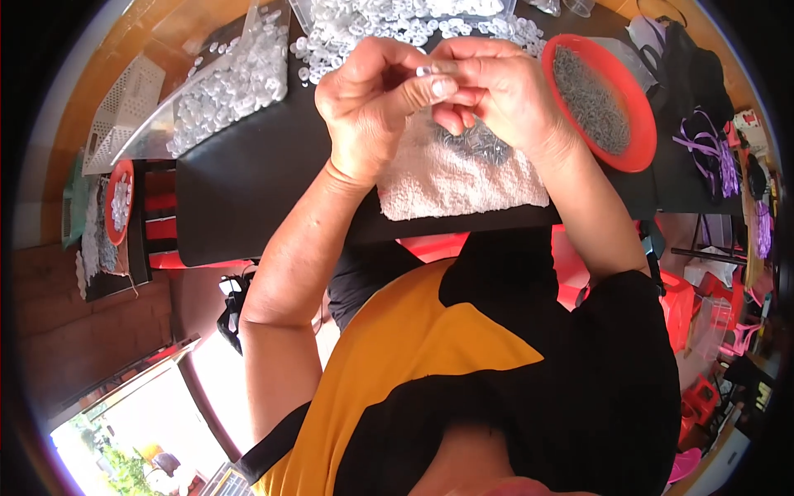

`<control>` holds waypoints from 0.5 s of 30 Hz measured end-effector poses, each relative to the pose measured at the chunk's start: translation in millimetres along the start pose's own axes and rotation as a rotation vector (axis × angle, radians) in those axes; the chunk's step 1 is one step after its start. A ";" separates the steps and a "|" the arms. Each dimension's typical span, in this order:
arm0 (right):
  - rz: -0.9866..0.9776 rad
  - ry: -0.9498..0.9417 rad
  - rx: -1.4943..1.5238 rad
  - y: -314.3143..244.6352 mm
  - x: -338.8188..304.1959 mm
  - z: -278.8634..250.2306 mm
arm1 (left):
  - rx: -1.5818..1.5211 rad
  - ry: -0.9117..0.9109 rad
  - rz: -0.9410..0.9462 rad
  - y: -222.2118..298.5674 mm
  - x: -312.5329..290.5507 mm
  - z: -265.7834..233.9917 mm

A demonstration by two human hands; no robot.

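Observation:
My left hand [368, 107] and my right hand [506, 93] meet above the table, fingertips together. Between the thumb and fingers of my left hand shows a small white plastic piece [423, 71]. The fingers of my right hand are closed against the same spot; what they pinch is hidden. Below the hands lies a pale pink towel [463, 194] with a loose pile of small grey metal pieces [488, 147] on it, partly covered by my right hand. Beyond my hands is a heap of small round white plastic pieces [331, 45].
To the right, a red oval basin [645, 136] holds many thin grey metal pieces [591, 99]. A clear bag [236, 99] of white plastic pieces lies to the left on the black table [248, 198]. A clear tub [500, 10] stands at the back. Black cloth [691, 83] lies far right.

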State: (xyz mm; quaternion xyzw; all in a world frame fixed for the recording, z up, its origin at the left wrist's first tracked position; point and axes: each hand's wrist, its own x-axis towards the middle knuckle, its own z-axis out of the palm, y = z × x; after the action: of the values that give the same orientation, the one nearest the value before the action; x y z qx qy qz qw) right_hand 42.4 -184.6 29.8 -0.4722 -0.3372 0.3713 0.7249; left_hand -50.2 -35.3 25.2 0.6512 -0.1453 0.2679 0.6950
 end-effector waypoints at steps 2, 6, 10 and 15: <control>0.024 -0.006 0.050 4.2 0.0 0.6 | 0.042 0.002 0.035 -4.8 -1.9 -4.2; 0.019 0.078 -0.036 -3.1 2.9 -1.3 | -0.128 0.040 -0.123 -5.1 3.3 3.1; -0.264 0.200 -0.462 -29.0 38.9 5.9 | -0.275 0.247 -0.165 -16.0 12.8 -11.5; -0.355 0.093 -0.497 -84.5 124.8 79.6 | -0.199 0.439 -0.404 -33.0 17.9 -26.1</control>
State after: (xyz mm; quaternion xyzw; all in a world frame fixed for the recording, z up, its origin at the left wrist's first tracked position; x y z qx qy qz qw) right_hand 56.1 -66.6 152.0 -0.5852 -0.4612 0.1228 0.6555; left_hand -20.9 -6.7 4.8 0.5224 0.1150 0.2431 0.8092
